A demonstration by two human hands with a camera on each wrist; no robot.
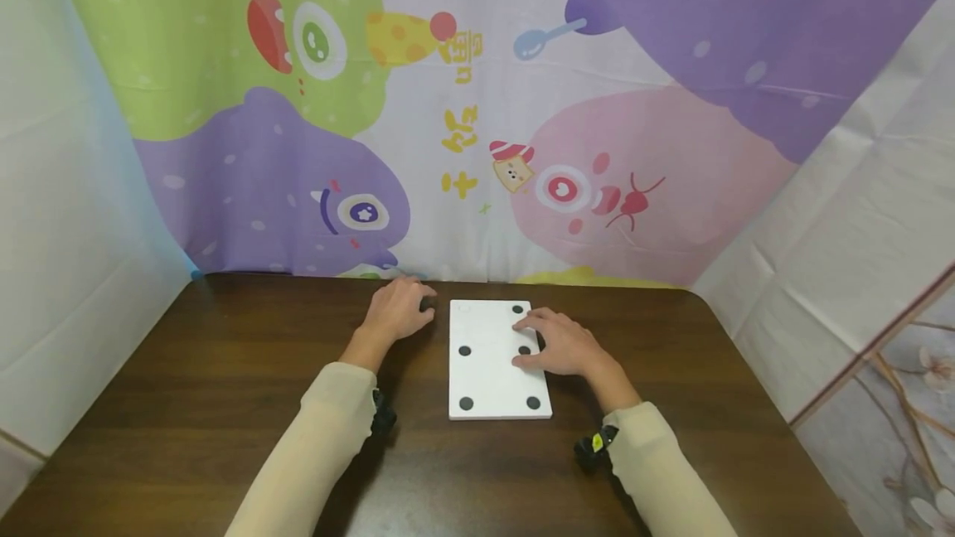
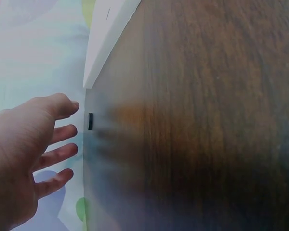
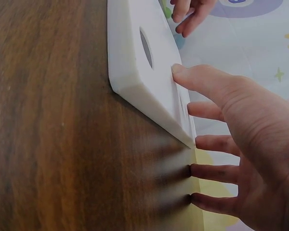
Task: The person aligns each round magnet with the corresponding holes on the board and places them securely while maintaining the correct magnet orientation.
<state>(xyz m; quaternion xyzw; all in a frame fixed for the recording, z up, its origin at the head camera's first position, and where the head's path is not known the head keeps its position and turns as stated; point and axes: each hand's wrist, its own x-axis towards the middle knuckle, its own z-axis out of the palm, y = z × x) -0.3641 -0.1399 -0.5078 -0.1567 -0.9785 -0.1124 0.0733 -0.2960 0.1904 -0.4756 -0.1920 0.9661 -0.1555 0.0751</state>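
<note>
A white rectangular board lies on the table with several round black discs set in it, such as the near-left disc. At its far-left corner there is a faint empty circle. A loose black disc sits on the table left of the board. My left hand hovers around this disc, fingers spread and apart from it in the left wrist view. The right hand rests over the board's right edge, thumb on its top by the middle-right disc, fingers extended and holding nothing.
The brown wooden table ends at a cartoon-printed cloth hanging behind it. Pale cloth walls stand on both sides. Each forearm wears a dark wrist camera, such as the right one.
</note>
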